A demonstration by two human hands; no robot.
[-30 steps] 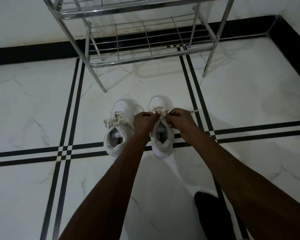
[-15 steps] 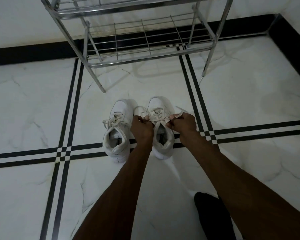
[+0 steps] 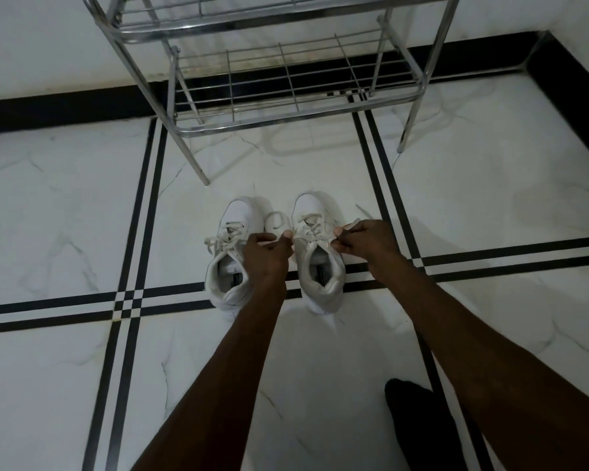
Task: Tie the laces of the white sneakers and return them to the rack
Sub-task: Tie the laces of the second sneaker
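Observation:
Two white sneakers stand side by side on the marble floor, toes toward the rack. The left sneaker [image 3: 232, 263] carries a tied bow. Over the right sneaker [image 3: 318, 266], my left hand [image 3: 269, 253] pinches a lace loop on its left side, and my right hand [image 3: 364, 241] pinches the lace end on its right side. The two hands are spread apart, drawing the right sneaker's laces [image 3: 312, 224] sideways. The metal shoe rack [image 3: 286, 113] stands just beyond the sneakers, its lower shelf bare.
White marble floor with black inlay stripes [image 3: 133, 300] crossing under the sneakers. A black skirting [image 3: 65, 107] runs along the wall behind the rack. A dark foot or sock [image 3: 419, 426] shows at the bottom right.
My hands, held close together over the right sneaker's tongue a second ago, have pulled apart to each side, drawing the laces out.

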